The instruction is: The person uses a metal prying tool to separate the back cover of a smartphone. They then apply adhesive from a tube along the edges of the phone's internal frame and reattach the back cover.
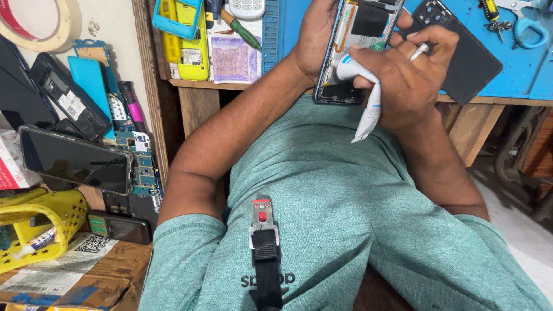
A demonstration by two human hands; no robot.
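Note:
My left hand [314,34] grips an opened smartphone [360,34] by its left edge, with the back off and the inner parts showing. My right hand [412,78], a ring on one finger, squeezes a white glue tube [368,109] whose tip touches the phone's lower part. Both hands are at the near edge of a blue work mat [518,69]. The phone's dark back cover [469,60] lies on the mat just right of my right hand.
A yellow phone housing [190,46], a banknote [233,57] and a screwdriver [242,29] lie on the wooden bench [201,92]. At left lie a black phone [75,158], circuit boards [135,155], a yellow basket [40,222] and a tape roll [52,23]. Blue scissors [527,29] sit far right.

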